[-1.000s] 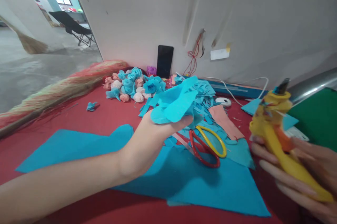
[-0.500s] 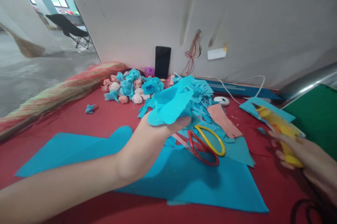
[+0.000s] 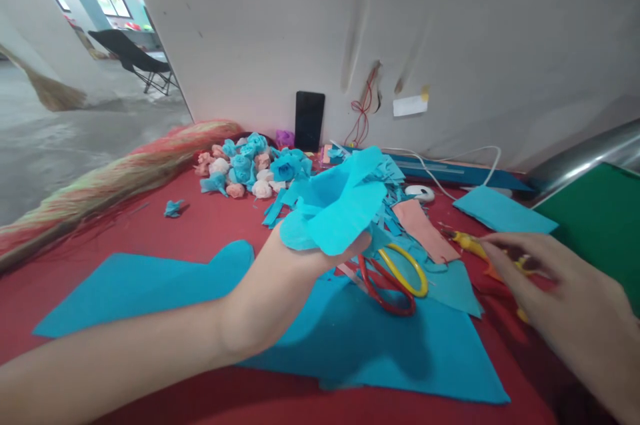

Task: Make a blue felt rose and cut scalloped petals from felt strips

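Cupped under a bright blue paper flower [image 3: 345,205] with wide, curled petals, my left hand [image 3: 305,258] holds it from below at the centre. At the right, my right hand [image 3: 565,278] has its thumb and fingers closed round a yellow glue gun [image 3: 470,244], low over the red table. The gun's dark tip points left, and my hand hides much of its body. Scissors with red and yellow handles [image 3: 411,284] lie just right of my left hand, on a large blue sheet [image 3: 380,338].
Small blue, pink and white paper flowers [image 3: 243,168] are heaped at the back left, beside a broom-like bundle [image 3: 125,165]. A black phone [image 3: 309,120] leans on the wall. Blue strips, a pink piece [image 3: 425,228], a white cable and a green board [image 3: 600,232] lie rightward.
My right hand has moved left and turned palm down, bringing the glue gun low with its tip to the left. The blue flower has shifted slightly right and tilted towards me.
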Action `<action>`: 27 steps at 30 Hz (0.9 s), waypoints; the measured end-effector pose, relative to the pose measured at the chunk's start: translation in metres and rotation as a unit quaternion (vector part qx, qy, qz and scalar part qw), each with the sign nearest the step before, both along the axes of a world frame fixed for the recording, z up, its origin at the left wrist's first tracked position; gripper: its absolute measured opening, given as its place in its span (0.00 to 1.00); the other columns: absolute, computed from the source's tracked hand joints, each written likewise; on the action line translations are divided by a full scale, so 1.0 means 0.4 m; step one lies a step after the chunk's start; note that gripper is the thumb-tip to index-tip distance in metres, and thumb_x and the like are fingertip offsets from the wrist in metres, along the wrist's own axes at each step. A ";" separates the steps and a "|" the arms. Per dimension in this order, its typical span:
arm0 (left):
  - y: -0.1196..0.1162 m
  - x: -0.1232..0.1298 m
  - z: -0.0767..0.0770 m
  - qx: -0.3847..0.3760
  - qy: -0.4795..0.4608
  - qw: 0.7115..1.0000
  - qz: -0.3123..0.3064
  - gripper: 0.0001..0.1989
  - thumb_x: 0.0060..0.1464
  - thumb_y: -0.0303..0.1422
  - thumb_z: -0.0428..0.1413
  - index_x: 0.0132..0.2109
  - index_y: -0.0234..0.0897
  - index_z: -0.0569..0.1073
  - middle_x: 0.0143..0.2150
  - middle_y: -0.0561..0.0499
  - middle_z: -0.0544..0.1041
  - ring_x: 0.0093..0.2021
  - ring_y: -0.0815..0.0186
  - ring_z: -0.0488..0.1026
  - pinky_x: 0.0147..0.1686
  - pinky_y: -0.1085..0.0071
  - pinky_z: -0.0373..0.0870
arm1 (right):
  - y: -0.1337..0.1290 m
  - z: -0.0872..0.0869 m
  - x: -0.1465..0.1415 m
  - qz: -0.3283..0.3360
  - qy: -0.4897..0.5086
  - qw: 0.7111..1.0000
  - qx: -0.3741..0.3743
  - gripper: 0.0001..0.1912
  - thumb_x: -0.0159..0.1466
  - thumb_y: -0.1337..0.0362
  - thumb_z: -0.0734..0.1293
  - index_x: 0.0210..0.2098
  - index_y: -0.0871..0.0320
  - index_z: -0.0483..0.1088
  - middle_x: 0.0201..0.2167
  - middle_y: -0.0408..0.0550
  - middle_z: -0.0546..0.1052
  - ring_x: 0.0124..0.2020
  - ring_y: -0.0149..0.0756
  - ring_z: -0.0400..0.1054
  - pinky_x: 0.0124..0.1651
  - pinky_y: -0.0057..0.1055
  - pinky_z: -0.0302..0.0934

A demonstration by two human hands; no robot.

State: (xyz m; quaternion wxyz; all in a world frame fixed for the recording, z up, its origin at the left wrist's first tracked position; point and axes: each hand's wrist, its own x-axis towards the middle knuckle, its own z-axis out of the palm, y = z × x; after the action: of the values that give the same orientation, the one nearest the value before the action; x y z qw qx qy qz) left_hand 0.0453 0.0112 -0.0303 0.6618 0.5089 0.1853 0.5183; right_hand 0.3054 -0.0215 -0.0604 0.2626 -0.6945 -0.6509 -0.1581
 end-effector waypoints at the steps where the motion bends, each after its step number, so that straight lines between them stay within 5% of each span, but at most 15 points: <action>1: -0.003 0.000 0.001 -0.001 0.004 1.000 0.000 0.06 0.50 0.24 0.53 0.32 0.37 0.74 0.31 0.56 0.74 0.52 0.66 0.65 0.56 0.65 0.58 | -0.013 0.017 -0.037 0.087 -0.008 0.996 0.037 0.16 0.62 0.50 0.57 0.32 0.52 0.69 0.32 0.45 0.75 0.31 0.35 0.70 0.29 0.29 0.62; 3: -0.009 0.000 0.001 -0.016 0.018 1.000 0.003 0.05 0.51 0.26 0.55 0.34 0.37 0.75 0.34 0.55 0.75 0.52 0.64 0.65 0.57 0.65 0.57 | -0.038 0.047 -0.116 0.206 -0.003 0.973 0.103 0.05 0.62 0.63 0.61 0.35 0.53 0.68 0.33 0.44 0.75 0.32 0.31 0.70 0.31 0.24 0.63; 10: -0.028 -0.003 -0.005 -0.057 -0.007 0.998 -0.037 0.05 0.49 0.29 0.59 0.36 0.41 0.76 0.36 0.56 0.76 0.42 0.68 0.71 0.46 0.73 0.66 | -0.050 0.050 -0.266 0.337 0.039 0.936 0.094 0.18 0.61 0.71 0.58 0.52 0.63 0.60 0.43 0.52 0.67 0.48 0.34 0.61 0.48 0.27 0.61; 20: -0.035 -0.004 -0.004 -0.065 -0.003 0.997 -0.049 0.06 0.50 0.31 0.59 0.38 0.38 0.75 0.39 0.52 0.76 0.49 0.63 0.69 0.52 0.68 0.63 | -0.057 0.026 -0.283 0.350 0.041 0.930 0.106 0.22 0.60 0.73 0.58 0.54 0.65 0.57 0.46 0.56 0.64 0.49 0.37 0.59 0.50 0.32 0.62; 27: -0.040 -0.002 0.009 -0.090 -0.005 0.995 -0.040 0.06 0.47 0.31 0.60 0.33 0.38 0.72 0.38 0.52 0.75 0.44 0.62 0.70 0.48 0.68 0.65 | -0.071 0.035 -0.290 0.319 0.079 0.936 0.124 0.20 0.59 0.73 0.58 0.51 0.57 0.61 0.41 0.53 0.68 0.43 0.40 0.65 0.40 0.33 0.67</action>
State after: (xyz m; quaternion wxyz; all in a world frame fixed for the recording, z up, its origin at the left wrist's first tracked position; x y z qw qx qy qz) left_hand 0.0443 -0.0049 -0.0268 0.7257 0.4519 0.2071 0.4756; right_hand 0.1893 -0.0500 -0.0462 0.4338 -0.4229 -0.7905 -0.0900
